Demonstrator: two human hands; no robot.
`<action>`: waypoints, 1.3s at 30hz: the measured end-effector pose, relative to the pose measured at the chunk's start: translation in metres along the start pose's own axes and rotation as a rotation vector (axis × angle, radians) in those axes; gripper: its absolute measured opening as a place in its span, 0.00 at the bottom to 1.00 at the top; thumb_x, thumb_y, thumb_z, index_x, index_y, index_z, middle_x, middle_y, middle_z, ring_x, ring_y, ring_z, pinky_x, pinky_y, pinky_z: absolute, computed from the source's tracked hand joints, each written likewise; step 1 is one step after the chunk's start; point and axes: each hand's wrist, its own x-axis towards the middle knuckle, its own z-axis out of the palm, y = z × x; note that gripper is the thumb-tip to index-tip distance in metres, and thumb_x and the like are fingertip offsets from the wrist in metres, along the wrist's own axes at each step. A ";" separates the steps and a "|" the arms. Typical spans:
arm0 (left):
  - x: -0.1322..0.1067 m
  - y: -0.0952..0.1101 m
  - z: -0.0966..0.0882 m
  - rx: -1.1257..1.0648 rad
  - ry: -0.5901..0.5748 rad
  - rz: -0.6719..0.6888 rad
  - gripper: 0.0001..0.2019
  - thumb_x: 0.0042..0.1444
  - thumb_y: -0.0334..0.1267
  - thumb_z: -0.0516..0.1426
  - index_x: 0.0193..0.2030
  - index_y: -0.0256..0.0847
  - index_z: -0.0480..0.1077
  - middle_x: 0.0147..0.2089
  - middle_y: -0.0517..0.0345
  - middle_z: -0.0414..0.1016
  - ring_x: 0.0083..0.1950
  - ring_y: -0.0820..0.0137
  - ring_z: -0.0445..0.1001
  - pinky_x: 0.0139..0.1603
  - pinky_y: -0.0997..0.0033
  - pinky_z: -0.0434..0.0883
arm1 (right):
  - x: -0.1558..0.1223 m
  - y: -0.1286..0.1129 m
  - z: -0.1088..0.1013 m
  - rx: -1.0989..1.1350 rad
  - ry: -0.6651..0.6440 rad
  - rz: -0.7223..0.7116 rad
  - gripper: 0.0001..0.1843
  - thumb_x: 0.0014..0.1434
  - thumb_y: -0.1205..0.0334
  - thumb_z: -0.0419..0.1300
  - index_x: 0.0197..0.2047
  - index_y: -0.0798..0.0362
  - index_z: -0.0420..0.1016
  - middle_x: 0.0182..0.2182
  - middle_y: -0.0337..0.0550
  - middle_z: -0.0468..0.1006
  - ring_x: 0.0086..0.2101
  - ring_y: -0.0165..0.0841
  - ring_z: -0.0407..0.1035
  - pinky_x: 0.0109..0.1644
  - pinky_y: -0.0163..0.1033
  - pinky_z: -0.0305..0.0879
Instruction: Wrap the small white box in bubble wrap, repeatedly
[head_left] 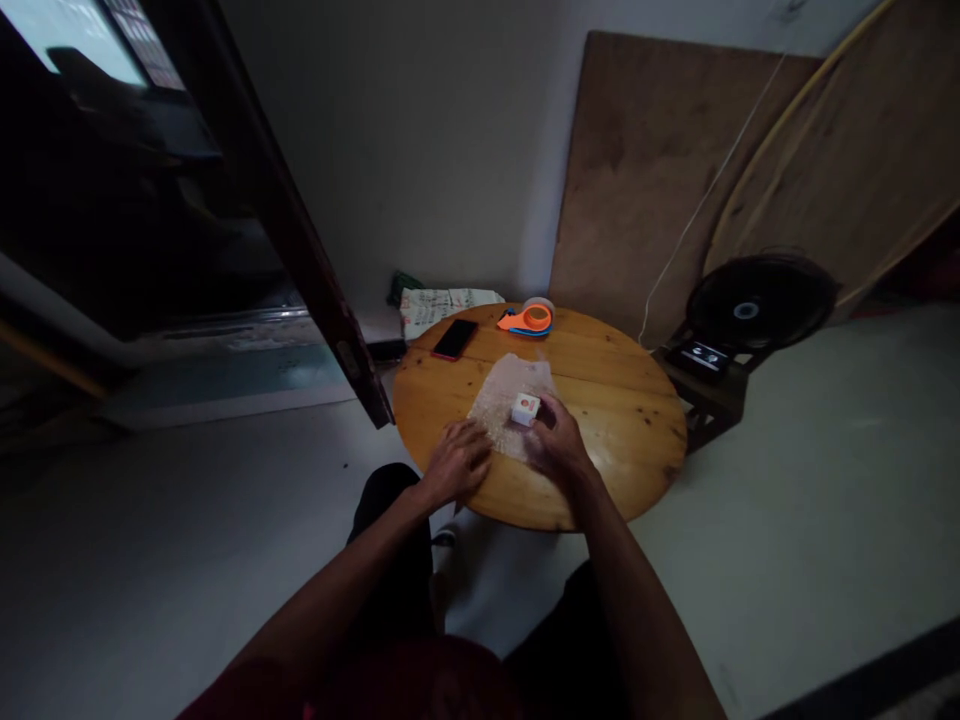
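Observation:
A sheet of bubble wrap [501, 398] lies on the round wooden table [622, 400]. Over its middle is a small white box [526, 408] with a reddish print on top. My right hand [556, 432] grips this box from its right side, thumb and fingers at its edge. My left hand [459, 458] rests at the lower left edge of the bubble wrap, fingers stretched toward it and lying flat. Whether the box touches the wrap cannot be made out.
At the table's far edge are an orange tape dispenser [531, 318] and a dark phone [455, 339] with a red edge. Printed paper or a bag [442, 308] lies behind. A black fan [761, 305] stands right of the table; a dark door frame [300, 240] rises at left.

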 end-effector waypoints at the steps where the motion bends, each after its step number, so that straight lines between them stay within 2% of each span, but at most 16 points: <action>1: 0.004 0.001 -0.003 0.028 -0.040 0.042 0.14 0.55 0.36 0.58 0.48 0.43 0.73 0.55 0.51 0.73 0.63 0.55 0.61 0.65 0.48 0.58 | 0.000 0.000 0.000 0.032 -0.001 0.012 0.28 0.49 0.62 0.59 0.55 0.53 0.70 0.50 0.50 0.76 0.49 0.42 0.70 0.56 0.49 0.65; 5: 0.027 0.008 -0.011 0.127 -0.167 0.162 0.07 0.59 0.34 0.54 0.40 0.43 0.73 0.46 0.54 0.75 0.61 0.58 0.63 0.68 0.46 0.50 | -0.001 0.004 -0.002 0.104 0.018 0.053 0.25 0.50 0.60 0.60 0.53 0.53 0.71 0.49 0.49 0.76 0.49 0.41 0.71 0.57 0.50 0.65; 8: 0.039 0.011 -0.010 0.176 -0.239 0.203 0.07 0.60 0.34 0.52 0.34 0.42 0.72 0.39 0.54 0.74 0.53 0.61 0.67 0.68 0.47 0.49 | 0.000 0.008 -0.002 0.184 0.026 0.085 0.25 0.49 0.59 0.61 0.52 0.52 0.71 0.49 0.48 0.76 0.49 0.41 0.71 0.57 0.50 0.65; 12: 0.042 0.012 -0.003 0.212 -0.245 0.191 0.09 0.61 0.32 0.50 0.34 0.42 0.70 0.38 0.53 0.73 0.47 0.63 0.69 0.68 0.48 0.49 | 0.002 0.010 -0.002 0.313 0.041 0.160 0.26 0.50 0.57 0.61 0.53 0.53 0.70 0.51 0.50 0.76 0.51 0.41 0.71 0.58 0.50 0.65; 17: 0.051 0.013 0.000 0.097 -0.174 0.055 0.08 0.59 0.32 0.51 0.32 0.41 0.69 0.35 0.54 0.74 0.41 0.65 0.71 0.65 0.54 0.55 | 0.005 0.002 -0.008 0.341 0.121 0.206 0.22 0.52 0.50 0.61 0.47 0.53 0.74 0.48 0.50 0.78 0.49 0.42 0.71 0.56 0.49 0.66; 20: 0.070 0.010 -0.003 -0.002 -0.151 -0.068 0.07 0.57 0.33 0.51 0.32 0.41 0.70 0.31 0.55 0.74 0.37 0.66 0.72 0.59 0.59 0.61 | 0.006 -0.001 -0.013 0.356 0.143 0.187 0.23 0.57 0.46 0.56 0.46 0.54 0.75 0.46 0.48 0.79 0.48 0.40 0.72 0.55 0.47 0.67; 23: 0.094 0.004 -0.003 -0.012 -0.164 -0.137 0.07 0.56 0.34 0.53 0.34 0.40 0.73 0.31 0.54 0.75 0.37 0.64 0.72 0.51 0.62 0.65 | 0.007 -0.001 -0.017 0.392 0.148 0.157 0.26 0.60 0.42 0.52 0.49 0.53 0.74 0.49 0.49 0.78 0.50 0.40 0.70 0.55 0.48 0.67; 27: 0.124 -0.005 0.002 -0.008 -0.179 -0.217 0.09 0.55 0.34 0.52 0.38 0.39 0.74 0.31 0.55 0.76 0.34 0.66 0.72 0.41 0.69 0.66 | 0.005 -0.002 -0.022 0.440 0.082 0.138 0.28 0.56 0.42 0.56 0.53 0.52 0.71 0.52 0.51 0.75 0.53 0.42 0.69 0.55 0.47 0.67; 29: 0.133 -0.008 0.006 -0.013 -0.187 -0.236 0.09 0.55 0.34 0.52 0.38 0.39 0.74 0.31 0.55 0.76 0.34 0.67 0.72 0.38 0.70 0.65 | 0.004 -0.003 -0.023 0.444 0.018 0.127 0.32 0.52 0.44 0.61 0.55 0.51 0.68 0.53 0.51 0.74 0.53 0.41 0.69 0.55 0.47 0.67; 32: 0.138 -0.010 0.009 -0.033 -0.187 -0.236 0.10 0.57 0.34 0.52 0.39 0.39 0.74 0.33 0.54 0.77 0.35 0.67 0.73 0.38 0.71 0.65 | 0.003 -0.002 -0.022 0.332 -0.059 0.143 0.35 0.44 0.49 0.67 0.55 0.50 0.68 0.51 0.49 0.75 0.48 0.41 0.71 0.52 0.47 0.69; 34: 0.135 -0.013 0.009 -0.077 -0.185 -0.232 0.11 0.59 0.37 0.51 0.41 0.40 0.74 0.35 0.55 0.77 0.36 0.68 0.73 0.38 0.72 0.66 | 0.003 0.001 -0.020 0.245 -0.060 0.168 0.31 0.43 0.51 0.66 0.51 0.50 0.70 0.45 0.46 0.77 0.43 0.39 0.73 0.49 0.47 0.70; 36: 0.128 -0.017 0.005 -0.166 -0.190 -0.231 0.13 0.58 0.43 0.53 0.45 0.40 0.73 0.37 0.55 0.78 0.36 0.69 0.73 0.37 0.73 0.67 | 0.005 0.004 -0.018 0.200 -0.044 0.174 0.22 0.45 0.53 0.64 0.44 0.51 0.73 0.39 0.44 0.79 0.39 0.38 0.73 0.46 0.45 0.70; 39: 0.120 -0.022 -0.003 -0.273 -0.225 -0.222 0.18 0.51 0.47 0.60 0.45 0.40 0.73 0.38 0.56 0.77 0.37 0.67 0.73 0.37 0.72 0.68 | 0.008 0.007 -0.015 0.196 -0.033 0.138 0.13 0.48 0.54 0.61 0.36 0.52 0.75 0.35 0.43 0.79 0.36 0.36 0.73 0.44 0.42 0.69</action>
